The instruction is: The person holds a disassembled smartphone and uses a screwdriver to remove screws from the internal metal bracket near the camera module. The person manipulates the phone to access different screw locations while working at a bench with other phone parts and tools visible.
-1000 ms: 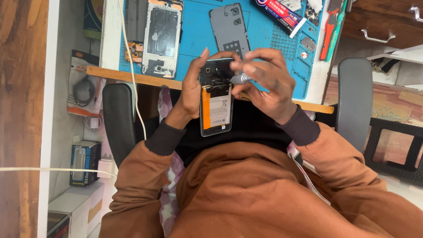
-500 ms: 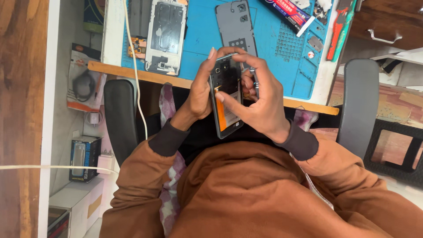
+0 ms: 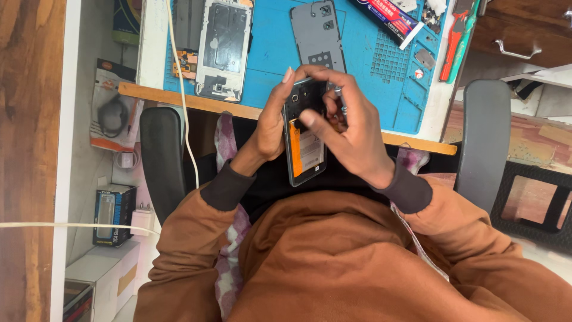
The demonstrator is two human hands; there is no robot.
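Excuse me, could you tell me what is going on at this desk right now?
A person in a brown sweatshirt sits at a desk and holds an opened phone with its back off, battery showing. The left hand grips its side while the right hand works with its fingertips at the upper end. On the blue work mat beyond lie a grey back cover, a stripped phone frame and a red-handled tool.

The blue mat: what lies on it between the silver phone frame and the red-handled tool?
In the head view, a grey back cover and a tube lie on the blue mat between silver frame and red-handled tool.
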